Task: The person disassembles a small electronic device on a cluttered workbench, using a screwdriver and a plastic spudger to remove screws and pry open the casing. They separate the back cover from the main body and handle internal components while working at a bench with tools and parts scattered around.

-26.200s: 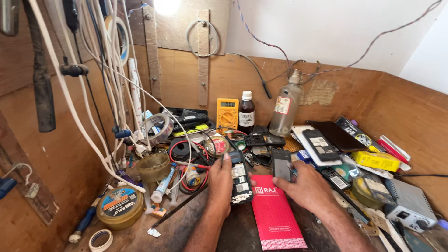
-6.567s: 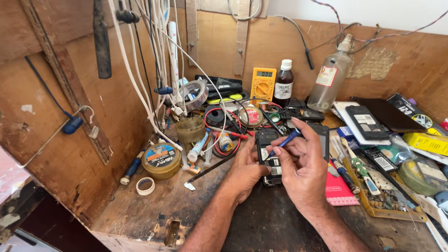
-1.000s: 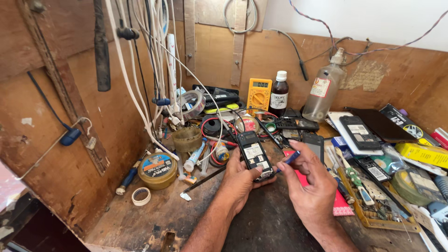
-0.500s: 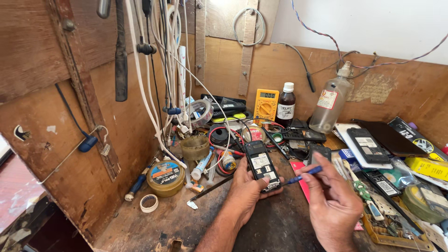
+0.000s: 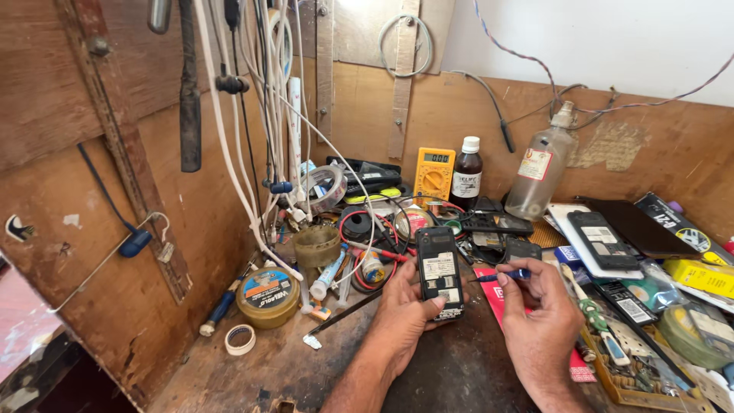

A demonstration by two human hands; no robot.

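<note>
My left hand [image 5: 405, 306] holds an opened black phone [image 5: 440, 271] up over the messy workbench [image 5: 252, 375]. My right hand [image 5: 539, 310] pinches a small blue screwdriver [image 5: 501, 276] just beside it. A yellow multimeter [image 5: 434, 173] stands behind.

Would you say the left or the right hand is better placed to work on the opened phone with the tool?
Probably the right hand: it holds the blue-handled screwdriver, tip aimed at the opened phone. The left hand is occupied cradling that phone from below.
</note>
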